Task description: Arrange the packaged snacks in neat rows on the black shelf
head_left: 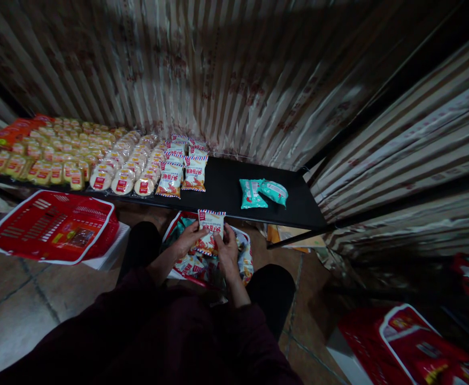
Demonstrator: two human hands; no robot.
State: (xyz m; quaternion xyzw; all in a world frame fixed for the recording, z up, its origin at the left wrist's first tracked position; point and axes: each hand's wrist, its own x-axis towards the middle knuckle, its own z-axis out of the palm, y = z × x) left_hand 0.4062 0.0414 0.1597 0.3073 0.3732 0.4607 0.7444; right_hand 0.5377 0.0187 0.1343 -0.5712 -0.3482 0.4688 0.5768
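Between both hands I hold a white and orange snack bag [211, 227] with a striped top edge, over a basket [248, 251] of more snack bags. My left hand [188, 239] grips its left side, and my right hand [228, 250] has the thumb on its front and fingers round the right side. Just beyond, on a black shelf [223, 184], similar snack bags [170, 179] are laid in rows. Two teal bags [253, 193] lie apart from them, further right on the shelf.
Round wrapped cakes [122, 183] and small yellow packs [52, 172] fill the shelf's left part. A red basket [58, 227] stands on the floor at left, with an orange pack inside. Another red container [378, 337] is at lower right. Striped curtains [202, 69] hang behind the shelf.
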